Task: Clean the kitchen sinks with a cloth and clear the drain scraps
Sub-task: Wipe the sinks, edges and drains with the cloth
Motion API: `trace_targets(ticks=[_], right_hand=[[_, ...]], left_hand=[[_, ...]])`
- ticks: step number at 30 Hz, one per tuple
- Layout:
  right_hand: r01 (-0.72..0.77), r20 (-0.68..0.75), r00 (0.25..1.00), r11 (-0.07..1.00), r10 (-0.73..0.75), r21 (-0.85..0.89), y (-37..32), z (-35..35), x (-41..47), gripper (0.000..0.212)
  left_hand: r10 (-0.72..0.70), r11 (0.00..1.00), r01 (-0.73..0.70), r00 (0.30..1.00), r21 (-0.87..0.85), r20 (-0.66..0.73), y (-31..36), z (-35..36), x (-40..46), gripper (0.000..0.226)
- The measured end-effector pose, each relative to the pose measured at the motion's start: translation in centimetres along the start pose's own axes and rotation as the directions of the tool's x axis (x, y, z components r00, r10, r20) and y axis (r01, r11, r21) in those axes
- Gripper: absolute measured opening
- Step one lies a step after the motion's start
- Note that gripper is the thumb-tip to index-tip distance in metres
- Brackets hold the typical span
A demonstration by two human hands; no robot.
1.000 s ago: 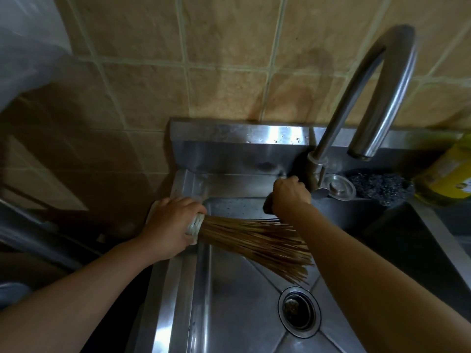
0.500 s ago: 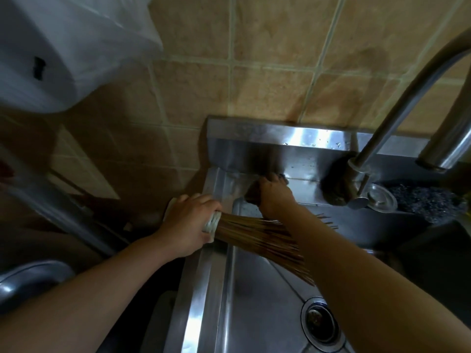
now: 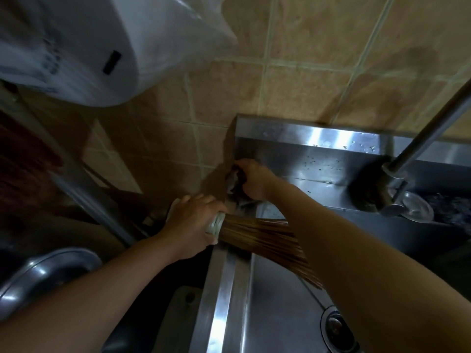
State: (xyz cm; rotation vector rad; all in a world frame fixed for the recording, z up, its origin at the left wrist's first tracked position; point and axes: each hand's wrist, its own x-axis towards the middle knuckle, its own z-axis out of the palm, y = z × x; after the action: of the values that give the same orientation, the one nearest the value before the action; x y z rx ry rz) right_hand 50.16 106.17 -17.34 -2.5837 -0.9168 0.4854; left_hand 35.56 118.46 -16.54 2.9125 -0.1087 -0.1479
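Observation:
My left hand [image 3: 190, 220] grips the bound end of a bamboo brush [image 3: 257, 236] that lies across the left rim of the steel sink [image 3: 277, 309], bristles fanning over the basin. My right hand [image 3: 254, 180] holds a dark crumpled cloth [image 3: 234, 182] against the sink's back left corner, where the backsplash [image 3: 331, 151] meets the tiled wall. The drain [image 3: 339, 329] sits at the lower right of the basin; what lies in it is too dark to tell.
The faucet [image 3: 397, 174] rises at the right, with a round metal cap [image 3: 418, 210] and a dark scouring pad [image 3: 451, 210] beside its base. A white plastic-wrapped unit [image 3: 84, 44] hangs at upper left. A metal pot lid [image 3: 43, 273] lies at lower left.
My right hand has slid the cloth leftward along the sink's back ledge, from near the faucet to the back left corner. The view has swung left. My left hand keeps the brush in place.

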Motion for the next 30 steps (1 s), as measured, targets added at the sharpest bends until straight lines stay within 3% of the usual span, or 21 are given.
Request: trace_targets(ticks=[2,4,12,18,20,24,30], right_hand=[[0.033,0.079,0.997,0.994,-0.024,-0.108,0.3,1.4,0.5,0.069],[0.047,0.056,0.998,0.988,-0.039,-0.146,0.6,2.3,0.5,0.073],[0.191,0.057,0.980,0.981,-0.192,0.017,1.2,3.1,-4.2,0.051],[0.123,0.203,0.973,0.990,-0.108,-0.063,0.9,1.4,-6.6,0.036],[0.089,0.147,0.987,0.988,-0.070,-0.123,0.6,0.6,-5.9,0.034],[0.070,-0.115,0.990,0.995,-0.078,-0.073,0.5,0.7,-2.1,0.046],[0.034,-0.093,0.995,0.998,-0.039,-0.053,2.3,3.1,-0.2,0.052]], left_hand=[[-0.006,1.000,0.006,1.000,0.003,0.013,-0.1,-0.1,-0.3,0.055],[-0.010,1.000,0.010,1.000,0.003,0.019,-0.1,-0.1,-0.8,0.054],[-0.031,0.999,0.031,0.999,0.015,0.010,0.5,-0.4,-2.1,0.050],[-0.001,0.999,-0.001,0.999,0.050,0.050,1.5,-0.3,-2.8,0.051],[0.013,0.998,-0.016,0.998,0.058,0.056,1.6,-0.3,-2.8,0.052],[0.007,1.000,-0.007,1.000,0.023,0.017,1.1,-0.2,-1.8,0.053],[-0.030,1.000,0.030,1.000,0.001,-0.007,0.0,-0.2,-0.1,0.051]])
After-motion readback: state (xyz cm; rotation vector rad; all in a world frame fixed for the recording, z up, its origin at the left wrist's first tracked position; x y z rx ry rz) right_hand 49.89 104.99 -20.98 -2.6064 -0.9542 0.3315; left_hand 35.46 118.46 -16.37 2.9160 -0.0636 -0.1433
